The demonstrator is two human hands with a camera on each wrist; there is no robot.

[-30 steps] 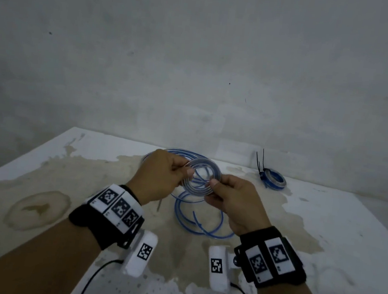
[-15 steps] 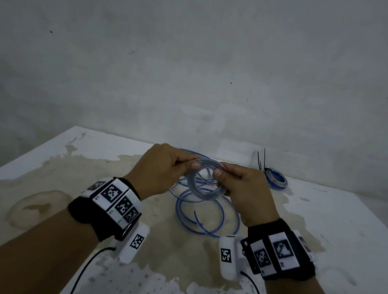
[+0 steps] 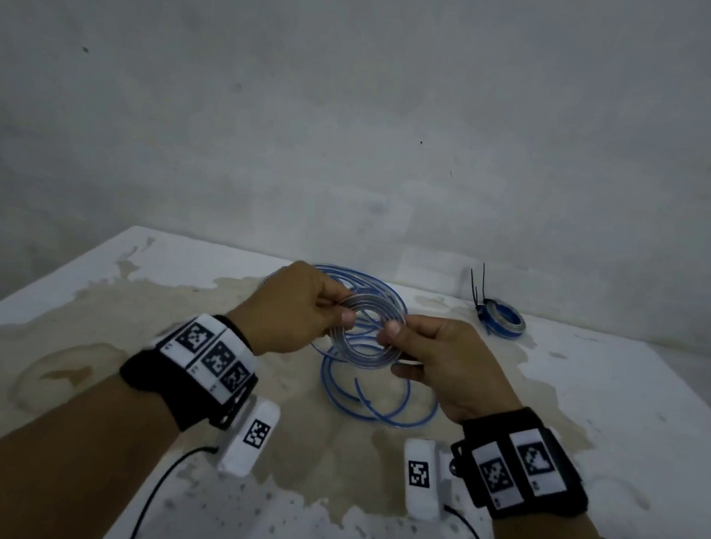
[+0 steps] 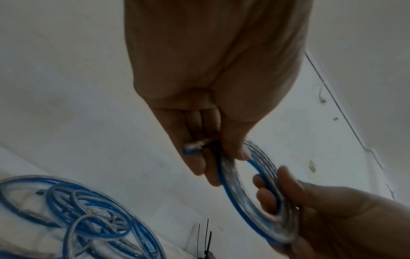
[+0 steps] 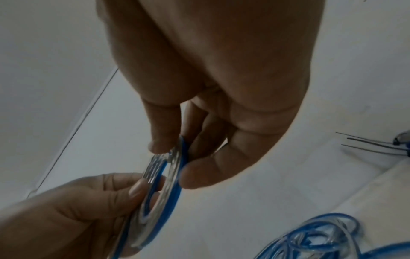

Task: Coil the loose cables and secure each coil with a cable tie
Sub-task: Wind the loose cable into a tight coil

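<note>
A small flat coil of blue and clear cable (image 3: 358,349) hangs in the air above the table, held between both hands. My left hand (image 3: 303,307) pinches its left side with thumb and fingers; a short cable end (image 4: 195,147) sticks out past those fingers. My right hand (image 3: 436,358) pinches the coil's right side (image 5: 175,166). The rest of the same blue cable (image 3: 374,400) lies in loose loops on the table under the hands. A finished blue coil (image 3: 501,323) with black cable ties (image 3: 476,283) sticking up lies at the far right.
The white table (image 3: 636,434) carries a wide brown stain across its middle. A grey wall rises right behind its far edge. Thin black cords (image 3: 159,495) run from the wrist cameras across the near edge.
Both hands have risen a little and turned the small coil, which now faces me more openly. The loose loops on the table have shifted slightly nearer.
</note>
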